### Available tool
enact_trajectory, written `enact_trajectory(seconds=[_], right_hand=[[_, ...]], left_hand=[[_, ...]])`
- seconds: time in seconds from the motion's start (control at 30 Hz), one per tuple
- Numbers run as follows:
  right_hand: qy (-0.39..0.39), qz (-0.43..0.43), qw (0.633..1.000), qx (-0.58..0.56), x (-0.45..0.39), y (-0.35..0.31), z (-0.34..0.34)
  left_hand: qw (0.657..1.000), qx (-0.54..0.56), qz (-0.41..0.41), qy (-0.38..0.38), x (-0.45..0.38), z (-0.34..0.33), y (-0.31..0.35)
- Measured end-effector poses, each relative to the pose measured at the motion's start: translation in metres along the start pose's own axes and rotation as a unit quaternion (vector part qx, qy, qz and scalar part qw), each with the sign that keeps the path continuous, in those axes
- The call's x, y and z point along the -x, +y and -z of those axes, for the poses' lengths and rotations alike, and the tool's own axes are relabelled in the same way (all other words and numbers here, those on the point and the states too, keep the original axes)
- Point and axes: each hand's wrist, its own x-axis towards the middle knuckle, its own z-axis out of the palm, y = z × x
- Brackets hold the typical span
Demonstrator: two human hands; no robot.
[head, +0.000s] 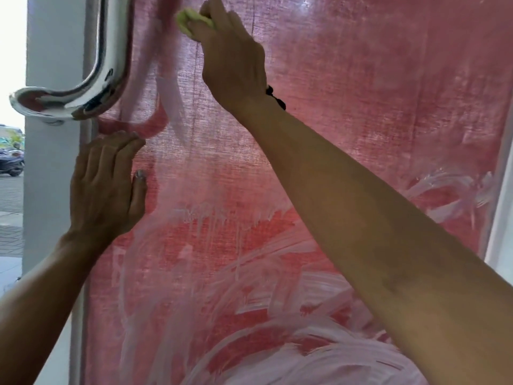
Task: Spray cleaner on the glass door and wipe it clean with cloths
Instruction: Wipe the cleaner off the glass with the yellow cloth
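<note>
The glass door (361, 93) fills the view, backed by a red woven fabric and smeared with white streaks of cleaner across its lower half. My right hand (230, 54) reaches up near the top and grips a small yellow-green cloth (191, 19), pressing it against the glass. My left hand (107, 187) lies flat with straight fingers against the pane at its left edge, just below the door handle.
A curved chrome door handle (105, 65) stands out from the white door frame (47, 176) at upper left. Past the frame, at far left, there is a street with a parked scooter (11, 162). A white frame edge (502, 218) runs down the right.
</note>
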Motion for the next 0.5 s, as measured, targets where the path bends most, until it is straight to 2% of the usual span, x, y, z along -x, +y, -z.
enact_trajectory(seconds=[0.07,0.13,0.23,0.33,0.4,0.43,0.5], right_hand=[[-0.023,0.053,0.998,-0.006,0.0,-0.006,0.002],[-0.068,0.143,0.987,-0.013,0.006,-0.018,0.005],[-0.13,0.279,0.95,-0.051,0.033,-0.028,0.0],[-0.181,0.351,0.918,-0.046,0.052,-0.022,-0.003],[-0.185,0.359,0.914,-0.04,0.049,-0.015,0.002],[-0.18,0.333,0.925,-0.034,0.044,-0.013,0.004],[-0.142,0.229,0.962,-0.04,0.031,-0.011,0.006]], left_hand=[[1.0,-0.002,0.0,-0.002,0.0,0.0,-0.001],[1.0,-0.004,0.0,0.0,-0.001,-0.002,-0.003],[1.0,0.0,0.007,0.005,0.002,-0.004,-0.005],[1.0,0.011,0.016,0.008,0.002,-0.003,-0.004],[1.0,0.022,0.015,0.013,0.003,-0.003,-0.003],[0.999,0.025,0.014,0.017,0.003,-0.003,-0.004],[0.999,0.031,0.017,0.02,0.005,-0.004,-0.004]])
